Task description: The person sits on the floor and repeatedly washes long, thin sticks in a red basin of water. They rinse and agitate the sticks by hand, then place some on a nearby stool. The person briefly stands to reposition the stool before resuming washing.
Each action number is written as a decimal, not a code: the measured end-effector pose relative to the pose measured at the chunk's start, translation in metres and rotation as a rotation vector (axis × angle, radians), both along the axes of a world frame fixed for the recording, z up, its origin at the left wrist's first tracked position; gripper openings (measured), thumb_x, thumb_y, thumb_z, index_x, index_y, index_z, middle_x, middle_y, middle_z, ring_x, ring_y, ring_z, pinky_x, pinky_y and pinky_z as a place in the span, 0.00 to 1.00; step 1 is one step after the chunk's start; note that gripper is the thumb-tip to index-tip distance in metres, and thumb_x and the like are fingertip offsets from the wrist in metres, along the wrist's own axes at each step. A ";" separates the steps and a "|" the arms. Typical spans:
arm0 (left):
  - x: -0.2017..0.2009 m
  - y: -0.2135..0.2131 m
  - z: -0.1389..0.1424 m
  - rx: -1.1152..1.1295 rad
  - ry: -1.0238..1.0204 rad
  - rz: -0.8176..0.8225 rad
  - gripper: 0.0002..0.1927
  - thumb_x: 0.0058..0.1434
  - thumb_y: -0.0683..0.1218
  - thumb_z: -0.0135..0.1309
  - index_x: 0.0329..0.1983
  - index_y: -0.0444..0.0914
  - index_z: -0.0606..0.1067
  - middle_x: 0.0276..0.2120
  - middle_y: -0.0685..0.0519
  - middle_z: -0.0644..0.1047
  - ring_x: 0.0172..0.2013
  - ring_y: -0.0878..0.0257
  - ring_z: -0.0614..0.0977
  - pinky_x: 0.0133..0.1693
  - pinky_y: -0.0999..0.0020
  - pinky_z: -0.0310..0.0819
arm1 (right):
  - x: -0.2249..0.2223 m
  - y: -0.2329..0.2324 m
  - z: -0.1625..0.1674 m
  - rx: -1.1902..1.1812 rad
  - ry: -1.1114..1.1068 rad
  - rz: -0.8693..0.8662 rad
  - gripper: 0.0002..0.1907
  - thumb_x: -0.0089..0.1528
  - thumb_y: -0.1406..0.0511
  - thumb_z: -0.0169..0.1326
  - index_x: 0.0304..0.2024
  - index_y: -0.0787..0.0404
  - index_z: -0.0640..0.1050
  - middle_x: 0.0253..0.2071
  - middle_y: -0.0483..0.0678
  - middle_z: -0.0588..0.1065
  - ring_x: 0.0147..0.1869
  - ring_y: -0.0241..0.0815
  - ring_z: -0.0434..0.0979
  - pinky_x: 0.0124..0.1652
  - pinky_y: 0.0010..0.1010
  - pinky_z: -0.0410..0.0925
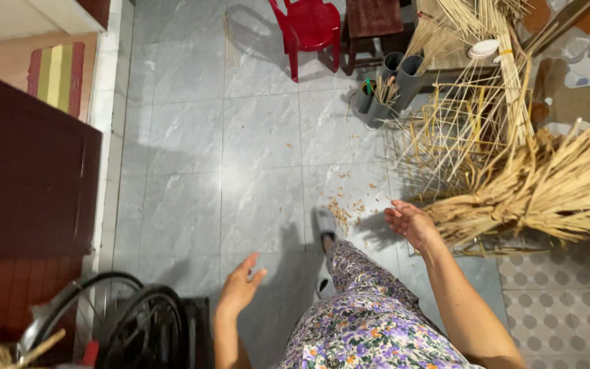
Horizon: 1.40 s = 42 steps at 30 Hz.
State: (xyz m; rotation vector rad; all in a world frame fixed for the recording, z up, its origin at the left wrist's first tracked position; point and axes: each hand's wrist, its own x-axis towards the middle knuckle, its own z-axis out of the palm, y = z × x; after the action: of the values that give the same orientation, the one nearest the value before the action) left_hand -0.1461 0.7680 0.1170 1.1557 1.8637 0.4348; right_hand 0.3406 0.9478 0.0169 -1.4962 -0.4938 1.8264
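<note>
The right hand (410, 222) is hovering open, palm up, just beside a bundle of dried straw (548, 191); the left hand (239, 287) is hanging empty above the grey tiled floor (227, 150).

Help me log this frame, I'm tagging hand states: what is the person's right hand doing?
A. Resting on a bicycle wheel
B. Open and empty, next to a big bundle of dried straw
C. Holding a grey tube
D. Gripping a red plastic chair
B: the right hand is open, palm up, with nothing in it, close beside the bundle of dried straw; the red plastic chair and grey tubes stand far off.
</note>
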 end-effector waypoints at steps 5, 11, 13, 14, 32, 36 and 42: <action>-0.026 0.099 -0.004 0.148 -0.111 -0.161 0.32 0.62 0.55 0.59 0.68 0.43 0.68 0.63 0.47 0.75 0.60 0.53 0.78 0.58 0.61 0.71 | -0.028 0.077 -0.013 -0.006 -0.003 -0.074 0.20 0.66 0.58 0.54 0.59 0.56 0.72 0.52 0.52 0.79 0.50 0.46 0.80 0.44 0.35 0.70; -0.047 0.258 0.024 0.039 -0.044 -0.161 0.31 0.63 0.55 0.57 0.68 0.45 0.68 0.62 0.48 0.76 0.60 0.54 0.78 0.57 0.61 0.73 | -0.072 0.213 -0.003 0.015 0.133 -0.117 0.19 0.66 0.60 0.54 0.58 0.58 0.72 0.50 0.53 0.78 0.48 0.46 0.80 0.45 0.37 0.72; -0.054 0.309 0.032 0.018 -0.107 -0.186 0.31 0.63 0.55 0.57 0.69 0.45 0.67 0.63 0.48 0.75 0.60 0.53 0.78 0.57 0.60 0.73 | -0.089 0.261 0.005 0.053 0.100 -0.101 0.18 0.67 0.61 0.53 0.59 0.59 0.73 0.50 0.52 0.78 0.49 0.44 0.80 0.46 0.36 0.72; -0.059 0.329 0.034 -0.004 -0.138 -0.198 0.32 0.63 0.56 0.56 0.69 0.45 0.67 0.63 0.48 0.75 0.60 0.53 0.78 0.57 0.60 0.73 | -0.099 0.284 0.011 0.061 0.084 -0.094 0.18 0.67 0.61 0.52 0.59 0.59 0.74 0.50 0.52 0.79 0.49 0.44 0.80 0.46 0.35 0.72; -0.155 0.690 -0.056 -0.029 -0.220 -0.342 0.27 0.64 0.53 0.58 0.66 0.45 0.71 0.55 0.47 0.80 0.54 0.57 0.83 0.55 0.64 0.76 | -0.231 0.610 0.016 0.011 0.136 -0.154 0.19 0.67 0.60 0.53 0.59 0.60 0.74 0.49 0.51 0.80 0.49 0.44 0.82 0.45 0.34 0.72; -0.158 0.797 -0.065 -0.013 -0.216 -0.458 0.26 0.63 0.53 0.58 0.65 0.46 0.72 0.51 0.48 0.83 0.50 0.59 0.86 0.51 0.65 0.79 | -0.250 0.678 -0.006 -0.086 0.138 -0.263 0.21 0.67 0.58 0.50 0.60 0.58 0.73 0.52 0.50 0.80 0.53 0.44 0.81 0.48 0.36 0.72; -0.139 0.933 -0.070 -0.132 -0.284 -0.532 0.24 0.64 0.48 0.59 0.64 0.44 0.72 0.51 0.49 0.82 0.51 0.60 0.84 0.51 0.66 0.78 | -0.255 0.757 -0.039 -0.137 0.220 -0.436 0.23 0.67 0.56 0.51 0.61 0.58 0.73 0.52 0.51 0.80 0.53 0.45 0.81 0.49 0.39 0.72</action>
State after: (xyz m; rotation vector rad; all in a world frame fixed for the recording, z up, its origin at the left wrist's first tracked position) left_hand -0.2853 1.7012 0.0469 1.3598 1.2592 0.1582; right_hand 0.0860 1.7053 -0.0220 -1.3412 0.0652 1.6683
